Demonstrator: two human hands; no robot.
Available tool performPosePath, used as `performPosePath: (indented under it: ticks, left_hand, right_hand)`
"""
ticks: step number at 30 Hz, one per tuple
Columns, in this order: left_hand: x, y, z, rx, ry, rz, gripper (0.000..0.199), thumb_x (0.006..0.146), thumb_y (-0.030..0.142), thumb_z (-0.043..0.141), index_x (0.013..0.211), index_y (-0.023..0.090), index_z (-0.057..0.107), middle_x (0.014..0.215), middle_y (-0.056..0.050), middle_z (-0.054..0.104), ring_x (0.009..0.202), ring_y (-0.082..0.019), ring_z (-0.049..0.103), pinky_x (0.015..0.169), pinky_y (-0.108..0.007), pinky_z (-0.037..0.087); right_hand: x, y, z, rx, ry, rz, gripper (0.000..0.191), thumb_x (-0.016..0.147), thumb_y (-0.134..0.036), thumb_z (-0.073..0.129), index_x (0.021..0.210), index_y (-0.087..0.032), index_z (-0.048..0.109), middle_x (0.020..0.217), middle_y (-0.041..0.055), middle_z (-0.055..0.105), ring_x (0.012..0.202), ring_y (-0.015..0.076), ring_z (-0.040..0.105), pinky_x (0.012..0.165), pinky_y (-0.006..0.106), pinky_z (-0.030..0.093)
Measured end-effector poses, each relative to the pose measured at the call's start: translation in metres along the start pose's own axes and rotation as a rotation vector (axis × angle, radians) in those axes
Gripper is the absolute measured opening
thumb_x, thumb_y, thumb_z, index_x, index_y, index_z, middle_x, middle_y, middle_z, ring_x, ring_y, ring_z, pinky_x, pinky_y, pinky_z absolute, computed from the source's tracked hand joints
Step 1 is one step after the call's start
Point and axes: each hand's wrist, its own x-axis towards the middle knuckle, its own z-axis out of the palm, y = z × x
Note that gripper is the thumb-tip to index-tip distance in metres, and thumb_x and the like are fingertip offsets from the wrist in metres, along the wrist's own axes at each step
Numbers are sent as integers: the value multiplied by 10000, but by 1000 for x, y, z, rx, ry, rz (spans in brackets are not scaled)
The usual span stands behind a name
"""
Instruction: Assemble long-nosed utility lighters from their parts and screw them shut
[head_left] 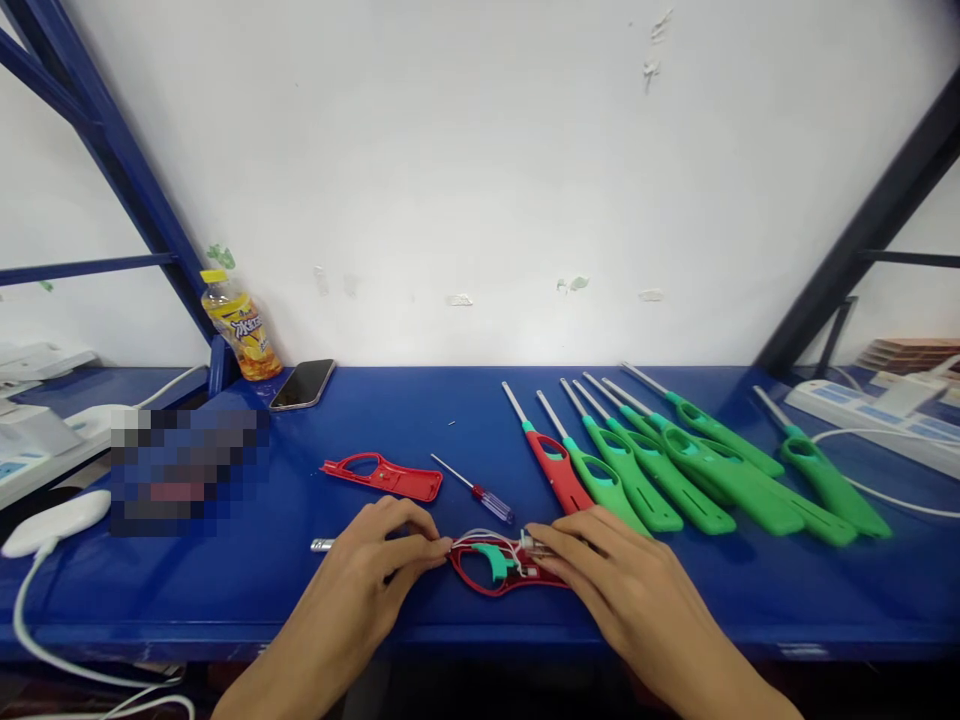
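An opened red gas lighter (480,585) lies near the table's front edge, its inside facing up. A green trigger (494,562) and thin white wires show in its shell. My left hand (379,565) pinches the lighter at its neck, the metal tip poking out beyond that hand. At the handle end, my right hand (619,575) has its fingers closed around a small part by the wires and the shell; those fingers partly cover that part. Behind my hands rest the loose red half-shell (405,480) and a screwdriver (491,502) with a clear purplish handle.
Several green lighters (682,470) and one red lighter (553,465) are laid out to the right. A phone (303,384) and a drink bottle (241,328) stand at the back left. Power strips (877,415) and white cables flank both sides.
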Motion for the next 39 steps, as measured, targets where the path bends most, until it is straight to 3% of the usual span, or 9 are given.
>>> performPosePath:
  ticks: [6,10,13,16,19,23,33,39]
  left_hand:
    - [0,12,2,152,-50,1,275,1085,161,498,943,236,722,980,-34,683,918,-228,613,826,-390,526]
    - [-4,16,10,113,-67,-72,276,1085,131,447,956,223,673,1001,-42,660,930,-232,617,820,-390,563]
    - [-6,13,17,95,-53,-92,270,1088,128,455,1199,261,663,1120,-38,673,997,-216,667,881,-376,598]
    - [-8,10,22,160,-19,-16,420,1076,106,447,1438,281,566,1244,-68,659,1060,-223,686,901,-378,618]
    - [-8,10,23,215,-23,45,495,1025,17,396,1385,274,617,1221,-75,669,1002,-232,676,859,-404,626]
    - [-7,12,20,207,-34,84,560,929,-73,388,1291,249,670,1149,-72,685,925,-228,654,789,-398,619]
    - [-8,11,21,213,-11,116,622,872,-116,382,1291,248,662,1143,-73,658,914,-217,640,778,-387,606]
    - [-6,17,20,116,-123,67,686,932,-120,312,1404,298,581,1211,-50,647,1103,-216,613,945,-386,588]
  right_hand:
    - [2,0,-2,19,7,-16,290,1136,-270,455,1309,-238,685,1114,58,756,959,223,729,840,353,588]
    - [1,0,-2,20,0,-18,291,1130,-258,468,1333,-239,676,1121,54,760,968,228,727,854,369,595]
    - [0,0,-2,16,-10,-26,309,1132,-255,454,1347,-236,675,1119,54,763,964,231,724,859,379,605]
    - [1,0,-3,9,5,-45,323,1134,-251,450,1374,-231,666,1109,60,768,945,229,723,844,377,613]
    - [0,0,-4,30,17,-31,323,1132,-253,473,1407,-226,642,1125,66,772,946,222,722,844,367,615]
    - [-1,-1,-5,70,35,-21,279,1133,-227,465,1298,-211,690,1149,73,770,988,215,724,898,360,613]
    - [-1,-4,-17,100,-53,3,345,1141,-239,405,1330,-260,692,1148,75,742,1012,241,689,878,414,623]
    - [0,-5,-19,111,-92,21,344,1123,-199,442,1317,-276,716,1127,69,746,981,232,690,844,382,617]
